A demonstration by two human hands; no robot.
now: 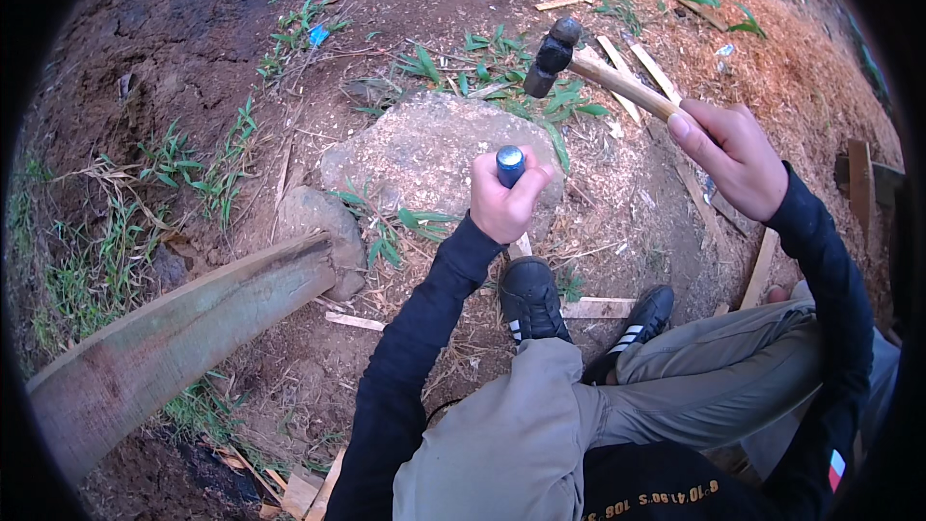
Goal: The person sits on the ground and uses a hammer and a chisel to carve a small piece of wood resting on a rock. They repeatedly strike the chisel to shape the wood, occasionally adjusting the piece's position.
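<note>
One hammer (pixel 624 87) inside right fingers (pixel 709 118), blue handle (pixel 510 167) inside left fingers (pixel 485 190).

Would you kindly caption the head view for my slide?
Right hand holds a hammer; left hand grips a blue-ended tool, outdoors.

A dark-headed, wooden-handled hammer (pixel 619 85) slants right of a blue tool (pixel 509 170), its pale end up.

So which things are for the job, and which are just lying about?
For the job:
hammer, in the right hand
blue tool, in the left hand, lower end hidden
perhaps the flat stone

Lying about, it seems:
thin wood strips
big board
blue scrap
</note>
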